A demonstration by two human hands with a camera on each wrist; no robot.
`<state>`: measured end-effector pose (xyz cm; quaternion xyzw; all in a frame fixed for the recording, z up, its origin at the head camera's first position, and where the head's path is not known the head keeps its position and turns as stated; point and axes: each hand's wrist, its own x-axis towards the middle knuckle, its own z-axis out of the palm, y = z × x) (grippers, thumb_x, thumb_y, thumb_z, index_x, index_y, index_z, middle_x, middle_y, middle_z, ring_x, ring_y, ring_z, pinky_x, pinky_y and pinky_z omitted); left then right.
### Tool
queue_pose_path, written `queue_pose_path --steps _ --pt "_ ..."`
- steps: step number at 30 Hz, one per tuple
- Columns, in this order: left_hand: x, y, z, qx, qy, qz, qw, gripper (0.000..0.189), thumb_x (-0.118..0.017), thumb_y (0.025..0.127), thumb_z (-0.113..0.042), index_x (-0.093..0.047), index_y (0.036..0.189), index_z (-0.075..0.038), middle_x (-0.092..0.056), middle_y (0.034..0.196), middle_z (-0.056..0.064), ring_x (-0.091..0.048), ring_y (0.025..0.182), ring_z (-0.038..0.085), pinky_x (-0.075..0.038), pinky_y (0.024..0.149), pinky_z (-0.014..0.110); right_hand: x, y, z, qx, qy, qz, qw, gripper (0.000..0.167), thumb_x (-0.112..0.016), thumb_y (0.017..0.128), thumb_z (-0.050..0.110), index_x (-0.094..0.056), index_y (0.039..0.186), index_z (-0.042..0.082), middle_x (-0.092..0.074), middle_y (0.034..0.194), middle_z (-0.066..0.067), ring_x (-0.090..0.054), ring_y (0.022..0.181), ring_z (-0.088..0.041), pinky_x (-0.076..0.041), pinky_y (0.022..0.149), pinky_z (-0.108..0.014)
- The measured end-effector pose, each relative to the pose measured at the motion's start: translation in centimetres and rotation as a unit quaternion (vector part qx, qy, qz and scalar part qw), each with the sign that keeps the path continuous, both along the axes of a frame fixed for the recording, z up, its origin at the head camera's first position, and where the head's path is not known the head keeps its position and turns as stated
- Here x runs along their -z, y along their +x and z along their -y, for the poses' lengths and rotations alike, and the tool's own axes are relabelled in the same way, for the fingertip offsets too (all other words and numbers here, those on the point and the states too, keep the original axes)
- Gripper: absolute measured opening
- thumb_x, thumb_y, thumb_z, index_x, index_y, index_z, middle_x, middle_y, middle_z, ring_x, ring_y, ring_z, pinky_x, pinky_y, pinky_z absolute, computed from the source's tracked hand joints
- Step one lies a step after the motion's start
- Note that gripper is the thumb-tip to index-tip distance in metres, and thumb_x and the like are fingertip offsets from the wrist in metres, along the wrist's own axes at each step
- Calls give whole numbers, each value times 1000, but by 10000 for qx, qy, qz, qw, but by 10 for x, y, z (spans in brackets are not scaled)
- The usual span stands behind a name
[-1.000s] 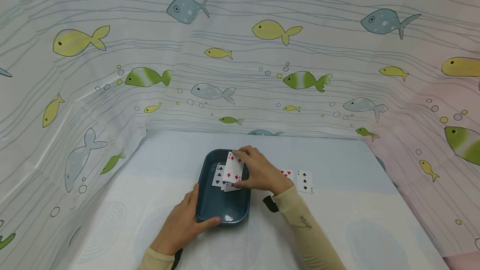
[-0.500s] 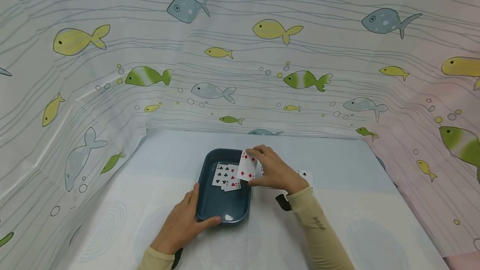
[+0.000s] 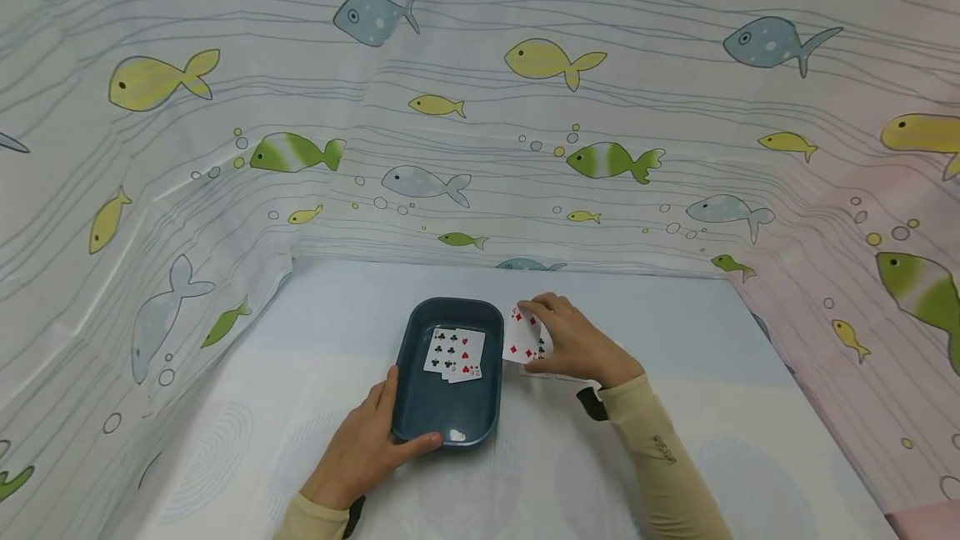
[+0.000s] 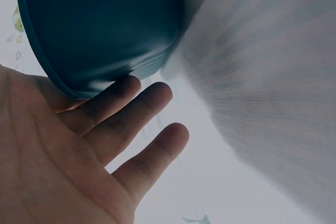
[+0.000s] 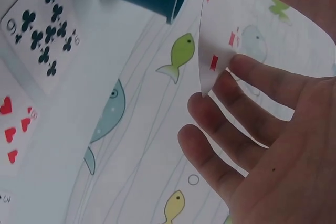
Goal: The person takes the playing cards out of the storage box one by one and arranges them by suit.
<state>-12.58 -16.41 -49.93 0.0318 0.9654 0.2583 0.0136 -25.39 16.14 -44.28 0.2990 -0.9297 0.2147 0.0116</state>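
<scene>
Table [image 3: 675,315] | right hand [image 3: 567,345] pinches diamonds card [image 3: 519,337] beside tray [image 3: 447,411] | left hand [image 3: 365,443] spread against tray

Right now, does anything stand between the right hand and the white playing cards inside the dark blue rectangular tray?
Sideways, only the tray's right wall: the right hand is beyond it, pinching a white card with red diamonds. From above, nothing visible blocks the playing cards.

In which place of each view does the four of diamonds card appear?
Head: four of diamonds card, slightly right of centre, in the lower half.
Left wrist: not in it.
Right wrist: same card, upper part, right of centre.
Shared landmark: the blue tray, in all three.
</scene>
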Motion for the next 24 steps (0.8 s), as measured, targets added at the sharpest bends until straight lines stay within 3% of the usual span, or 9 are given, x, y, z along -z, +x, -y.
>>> queue_pose_path --steps 24 --pt "-1 2 0 37 130 -20 9999 129 -67 74 -81 -18 161 0 -44 151 23 -55 125 36 -47 101 53 0 -4 -75 314 269 182 9990 94 -94 71 22 -47 150 8 -47 143 -16 -47 128 -35 -44 102 -56"
